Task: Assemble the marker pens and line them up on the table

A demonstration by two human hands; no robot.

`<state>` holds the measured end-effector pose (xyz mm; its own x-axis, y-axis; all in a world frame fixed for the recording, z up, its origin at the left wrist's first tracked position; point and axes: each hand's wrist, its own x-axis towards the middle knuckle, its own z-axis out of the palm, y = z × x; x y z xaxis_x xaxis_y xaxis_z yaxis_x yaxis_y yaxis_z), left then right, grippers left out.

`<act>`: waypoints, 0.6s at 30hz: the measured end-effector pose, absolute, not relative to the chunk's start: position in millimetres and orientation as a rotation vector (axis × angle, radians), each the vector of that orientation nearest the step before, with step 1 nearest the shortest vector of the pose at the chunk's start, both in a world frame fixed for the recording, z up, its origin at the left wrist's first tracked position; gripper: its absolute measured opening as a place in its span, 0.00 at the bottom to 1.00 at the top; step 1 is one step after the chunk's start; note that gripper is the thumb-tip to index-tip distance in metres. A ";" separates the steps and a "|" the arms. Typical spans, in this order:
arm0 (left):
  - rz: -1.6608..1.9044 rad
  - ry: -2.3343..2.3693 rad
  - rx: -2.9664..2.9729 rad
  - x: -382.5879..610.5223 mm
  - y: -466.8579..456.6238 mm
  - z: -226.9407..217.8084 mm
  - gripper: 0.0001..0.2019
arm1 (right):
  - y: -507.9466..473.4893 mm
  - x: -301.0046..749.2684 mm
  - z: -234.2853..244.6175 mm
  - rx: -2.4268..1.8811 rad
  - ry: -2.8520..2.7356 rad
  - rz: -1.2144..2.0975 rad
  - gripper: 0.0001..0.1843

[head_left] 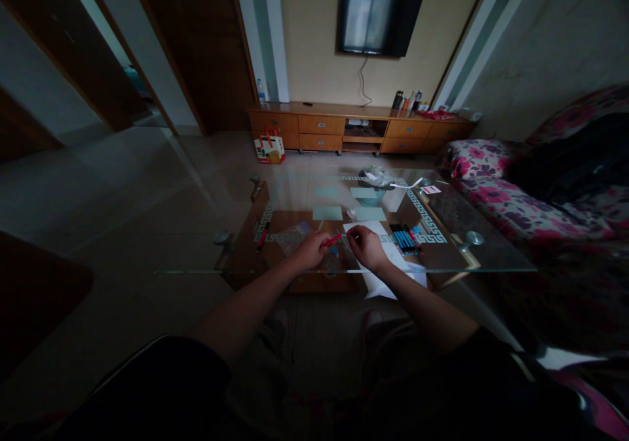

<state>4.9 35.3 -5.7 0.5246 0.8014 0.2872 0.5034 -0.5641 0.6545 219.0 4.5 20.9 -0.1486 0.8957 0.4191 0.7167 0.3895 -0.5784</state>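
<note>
My left hand (313, 251) is closed around a red pen-like barrel (332, 240), which points to the right over the glass table (191, 272). Just beside it, my right hand (366, 247) has its fingers pinched together close to the barrel's tip. A thin, pale sliver shows near those fingertips, too small to name. Under the right hand lie white sheets of paper (381, 267). A row of dark and blue pens (405, 238) is to the right of them. On the left side is a red and black pen (263, 234).
A teal basket (371, 195) with clear plastic in it stands toward the table's far side. Clear plastic packaging (293, 232) lies left of my hands. Beyond are a paper bag (269, 147), a wooden TV cabinet (322, 125) and, at right, a flowered sofa (484, 159).
</note>
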 end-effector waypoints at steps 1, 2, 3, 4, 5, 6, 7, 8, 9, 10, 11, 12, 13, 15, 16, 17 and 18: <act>0.797 1.055 2.256 5.2 35.8 -6.9 0.09 | 4.7 219.1 20.3 -1.384 -1.924 0.316 0.06; 0.802 1.051 2.246 5.6 36.3 -8.3 0.10 | 4.9 219.2 19.8 -1.383 -1.927 0.318 0.06; 0.806 1.049 2.239 5.9 36.6 -9.4 0.10 | 5.0 219.3 19.5 -1.379 -1.932 0.317 0.06; 0.807 1.049 2.235 6.2 36.8 -10.1 0.11 | 5.2 219.4 19.5 -1.373 -1.938 0.313 0.06; 0.804 1.052 2.233 6.4 36.8 -10.3 0.11 | 5.2 219.6 19.8 -1.367 -1.942 0.308 0.06; 0.796 1.055 2.233 6.4 36.6 -10.0 0.11 | 5.2 219.7 20.4 -1.362 -1.944 0.302 0.06; 0.786 1.057 2.232 6.4 36.3 -9.4 0.11 | 5.1 219.7 21.3 -1.358 -1.945 0.297 0.06; 0.776 1.057 2.233 6.3 35.9 -8.4 0.11 | 4.9 219.8 22.2 -1.355 -1.944 0.296 0.06; 0.765 1.055 2.236 6.1 35.5 -7.3 0.11 | 4.8 219.7 23.1 -1.352 -1.942 0.296 0.06; 0.758 1.054 2.242 5.9 35.0 -6.3 0.10 | 4.6 219.6 23.7 -1.349 -1.940 0.298 0.06; 0.758 1.055 2.248 5.8 34.6 -5.4 0.10 | 4.5 219.4 24.0 -1.345 -1.939 0.302 0.06; 0.759 1.056 2.253 5.7 34.3 -4.9 0.10 | 4.5 219.1 23.9 -1.341 -1.938 0.306 0.06; 0.761 1.057 2.254 5.7 34.1 -4.7 0.10 | 4.6 218.7 23.4 -1.337 -1.937 0.311 0.07; 0.762 1.049 2.234 6.3 34.1 -5.5 0.10 | 4.8 218.0 21.7 -1.323 -1.940 0.320 0.07; 0.763 1.037 2.213 6.9 34.2 -6.4 0.10 | 5.0 217.7 20.9 -1.312 -1.941 0.323 0.08; 0.766 1.022 2.188 7.7 34.3 -7.5 0.10 | 5.1 217.3 20.2 -1.300 -1.942 0.323 0.08; 0.773 1.007 2.161 8.7 34.4 -8.8 0.10 | 5.1 217.0 20.0 -1.286 -1.942 0.321 0.09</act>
<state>8.7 34.4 -8.8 0.5370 0.8082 0.2415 0.4421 -0.5135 0.7354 217.0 5.1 20.0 -0.1939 0.8666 0.4597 0.6728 0.4585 -0.5806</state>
